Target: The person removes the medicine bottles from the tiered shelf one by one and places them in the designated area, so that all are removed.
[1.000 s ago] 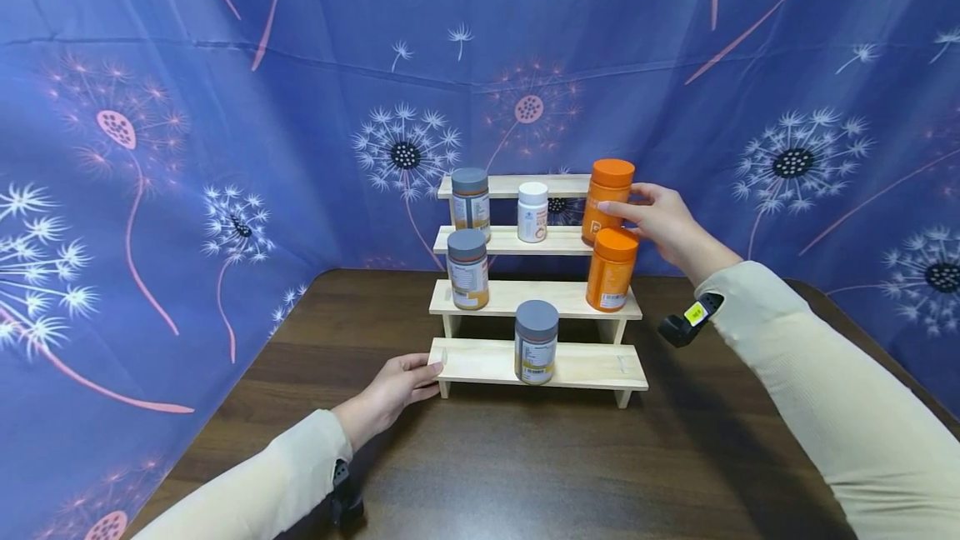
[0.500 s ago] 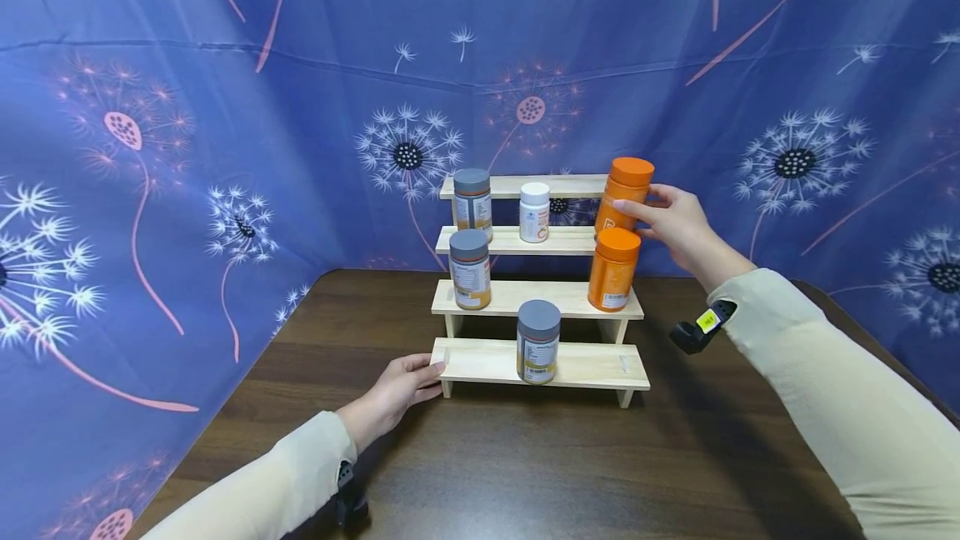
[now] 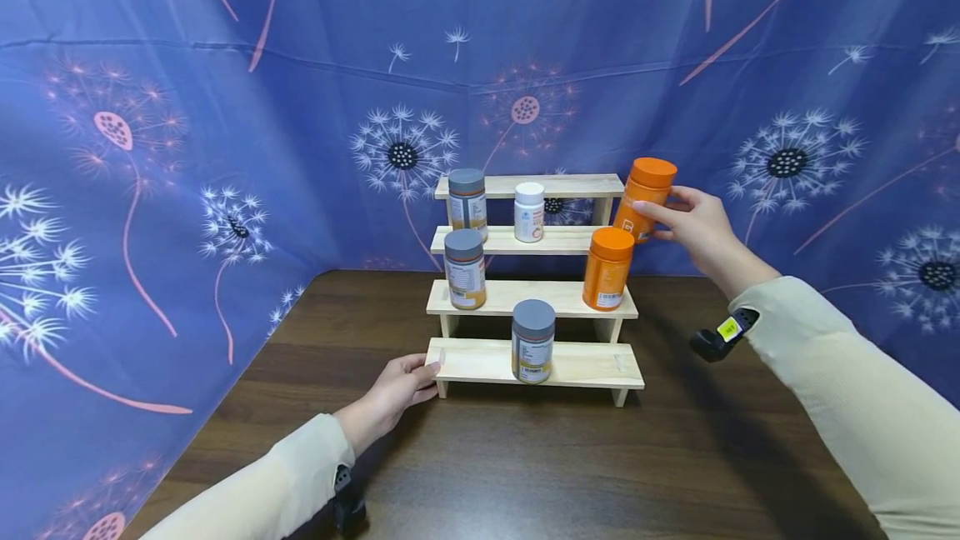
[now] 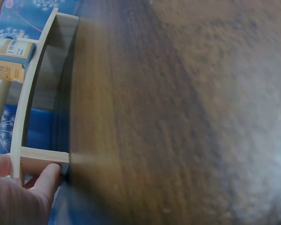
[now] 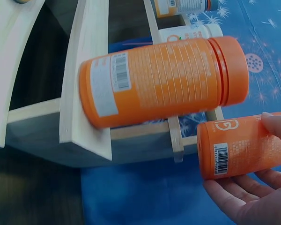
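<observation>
A brown table (image 3: pixel 480 457) bears a wooden stand (image 3: pixel 476 359) with 3 grey-lidded jars (image 3: pixel 533 343), 1 white bottle (image 3: pixel 529 213) and 1 orange jar (image 3: pixel 608 270).

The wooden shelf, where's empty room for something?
The top step looks bare. The bottom step has room either side of its grey jar, though the left hand grips one end. Second step: free between grey jar and orange jar. Tightest: third step, between its grey jar and white bottle.

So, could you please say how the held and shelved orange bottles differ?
The right hand grips the held bottle, while no hand touches the shelved bottle. The held bottle is beyond the right end of the stand; the shelved bottle rests on it. In the right wrist view, the held bottle shows a large pale logo, the shelved bottle fine print. Both are orange, with orange caps.
</observation>
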